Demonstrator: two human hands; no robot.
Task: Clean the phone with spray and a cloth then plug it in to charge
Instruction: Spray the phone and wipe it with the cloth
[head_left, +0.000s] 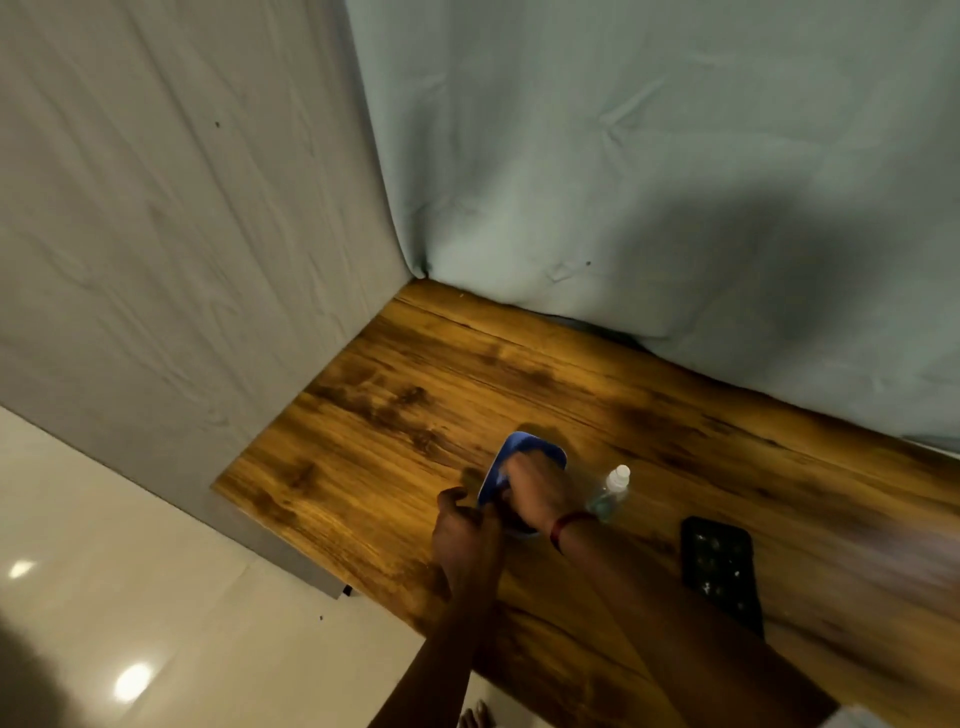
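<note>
A blue phone (530, 451) lies flat on the wooden table (395, 395). My right hand (537, 491) presses down on its middle, with a pale bit of cloth (500, 475) showing under the fingers. At the phone's near end, my left hand (465, 530) pinches the left edge. A small clear spray bottle (613, 488) with a white cap stands just right of my right wrist. Most of the phone's near half is hidden by both hands.
A black flat rectangular object (719, 571) lies on the table to the right of my right forearm. Cloth-covered walls (649, 182) close off the table's back and left sides. Glossy floor tiles (130, 623) lie beyond the table's left edge.
</note>
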